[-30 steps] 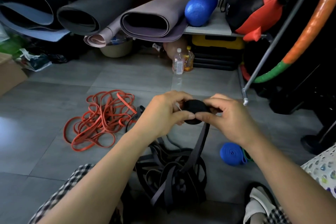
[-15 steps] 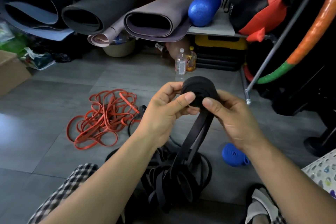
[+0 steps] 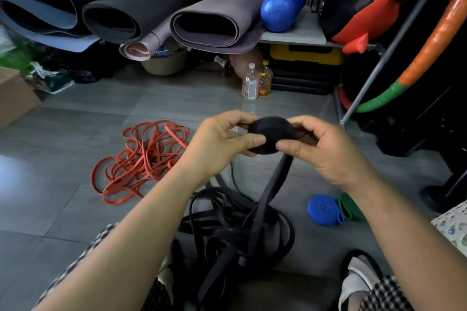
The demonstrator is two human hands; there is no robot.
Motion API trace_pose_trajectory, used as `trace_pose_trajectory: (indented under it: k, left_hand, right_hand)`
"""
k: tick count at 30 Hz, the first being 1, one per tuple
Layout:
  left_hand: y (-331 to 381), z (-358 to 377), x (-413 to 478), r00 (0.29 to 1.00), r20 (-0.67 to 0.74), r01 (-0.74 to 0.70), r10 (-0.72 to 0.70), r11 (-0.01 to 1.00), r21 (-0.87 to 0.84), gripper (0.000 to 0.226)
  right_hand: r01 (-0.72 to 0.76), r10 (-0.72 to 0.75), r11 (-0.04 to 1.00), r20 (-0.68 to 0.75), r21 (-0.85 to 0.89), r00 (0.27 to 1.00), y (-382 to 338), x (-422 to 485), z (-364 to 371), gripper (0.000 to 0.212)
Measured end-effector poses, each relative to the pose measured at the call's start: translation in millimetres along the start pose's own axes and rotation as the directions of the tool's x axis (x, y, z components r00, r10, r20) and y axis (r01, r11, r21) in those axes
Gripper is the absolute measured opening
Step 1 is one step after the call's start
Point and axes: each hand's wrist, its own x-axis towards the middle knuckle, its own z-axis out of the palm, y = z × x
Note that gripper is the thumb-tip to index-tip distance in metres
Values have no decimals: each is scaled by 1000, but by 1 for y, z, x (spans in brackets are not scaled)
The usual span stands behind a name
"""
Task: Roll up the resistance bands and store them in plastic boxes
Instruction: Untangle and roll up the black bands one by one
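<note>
Thumb and fingers of the left hand (image 3: 217,144) pinched the left edge of a black roll (image 3: 271,134), thumb on the near face and fingers curled over the top. From my remote seat I saw the right hand (image 3: 326,151) pinching the opposite edge in the same way, with its thumb pressed on the lower front. Both hands held the roll in the air above the floor (image 3: 75,134).

A loose strap (image 3: 275,184) of the same band hung from the roll's underside. It ran down into a tangled black pile (image 3: 240,230) on the floor between the person's legs.

Left of that pile, and apart from it, lay a heap of unrolled red bands (image 3: 144,159). To the right sat 1 wound blue roll (image 3: 322,209), with a green band (image 3: 350,206) just beside it.

Farther back, 2 bottles (image 3: 250,82) stood on the tiles. Behind them, several rolled mats (image 3: 209,20) lay side by side, and a blue foam roller (image 3: 283,6) rested on a low shelf (image 3: 303,33).
</note>
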Motion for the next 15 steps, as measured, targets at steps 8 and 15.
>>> trace_pose_trajectory:
  k: [8, 15]
  left_hand:
    - [3, 17, -4, 1000, -12, -4, -4, 808, -589, 17]
    - [17, 3, 2, 991, -1, -128, 130, 970, -207, 28]
  right_hand:
    - [127, -84, 907, -123, 401, 989, -5, 2, 17, 11]
    - [189, -186, 980, -53, 67, 981, -20, 8, -20, 13]
